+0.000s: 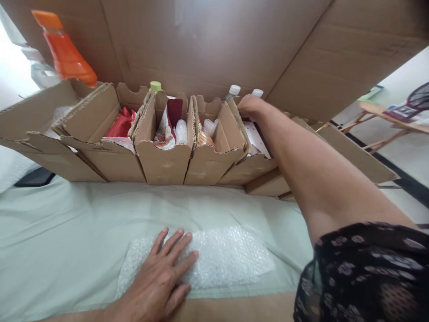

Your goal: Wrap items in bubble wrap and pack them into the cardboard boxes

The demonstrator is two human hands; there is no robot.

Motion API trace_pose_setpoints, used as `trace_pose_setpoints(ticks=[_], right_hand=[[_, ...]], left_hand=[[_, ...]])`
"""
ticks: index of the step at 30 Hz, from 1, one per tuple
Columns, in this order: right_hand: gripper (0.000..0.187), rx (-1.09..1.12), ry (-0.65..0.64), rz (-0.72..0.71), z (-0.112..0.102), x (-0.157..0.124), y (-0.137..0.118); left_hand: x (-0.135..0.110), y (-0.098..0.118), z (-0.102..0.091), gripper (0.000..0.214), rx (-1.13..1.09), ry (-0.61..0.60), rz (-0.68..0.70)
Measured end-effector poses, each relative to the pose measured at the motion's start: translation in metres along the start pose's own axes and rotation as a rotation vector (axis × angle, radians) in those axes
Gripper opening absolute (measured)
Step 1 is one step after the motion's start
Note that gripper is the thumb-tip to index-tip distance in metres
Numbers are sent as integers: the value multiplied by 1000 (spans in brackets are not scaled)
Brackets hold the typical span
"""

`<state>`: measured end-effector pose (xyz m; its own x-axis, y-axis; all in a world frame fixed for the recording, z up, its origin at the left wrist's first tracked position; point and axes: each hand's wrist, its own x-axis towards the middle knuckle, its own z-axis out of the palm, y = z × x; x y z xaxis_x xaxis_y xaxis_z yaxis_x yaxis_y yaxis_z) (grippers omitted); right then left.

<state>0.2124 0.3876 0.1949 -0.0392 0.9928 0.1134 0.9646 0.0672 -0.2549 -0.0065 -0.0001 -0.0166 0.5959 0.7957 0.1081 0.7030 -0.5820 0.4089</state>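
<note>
Left hand [164, 268] lies flat, fingers spread, on a knobbly bubble wrap sheet [231, 257] over smooth pale green cloth [67, 232]. Right hand [250, 106] dips into a corrugated cardboard bin [250, 166] beside white-capped bottles [233, 91]. Its fingers are hidden, so I cannot tell its grip.

Site: home packing corner | evidence: hand-cut cardboard bins [161, 156] of small goods; bubble wrap [228, 257] on cloth-covered bench [67, 232] | background: fan [418, 96], wooden table [385, 114]

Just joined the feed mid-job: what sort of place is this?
Probably a home packing spot: bubble wrap lies under the left hand on a pale sheet, the right hand reaches into cardboard bins of packets and bottles.
</note>
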Motion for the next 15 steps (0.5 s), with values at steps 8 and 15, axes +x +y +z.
trace_pose_setpoints(ticks=[8,15], right_hand=[[14,432,582,-272,-107,-167,19],[33,856,-1,-360,-12,-323,16]], left_hand=[[-2,6,-14,58,-234,290,-79],[14,48,-49,90,-1283,373,-331]])
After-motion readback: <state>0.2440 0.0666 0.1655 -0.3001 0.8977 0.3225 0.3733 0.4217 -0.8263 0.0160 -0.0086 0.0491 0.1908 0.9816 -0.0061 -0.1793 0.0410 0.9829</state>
